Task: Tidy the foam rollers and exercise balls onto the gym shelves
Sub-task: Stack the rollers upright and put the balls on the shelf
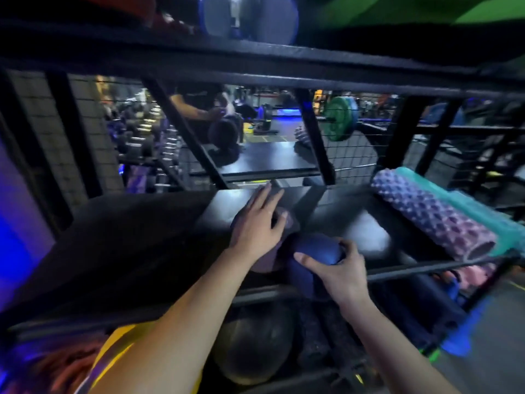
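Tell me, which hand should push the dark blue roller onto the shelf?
Probably the right hand: its fingers already wrap the blue roller at the shelf edge. The left hand lies flat on the purple roller beside it.

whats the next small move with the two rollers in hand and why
Probably push the blue roller in the right hand further onto the shelf: its near end overhangs the front rail. The left hand rests flat on the purple roller beside it, and bare shelf lies ahead, left of the bumpy roller.
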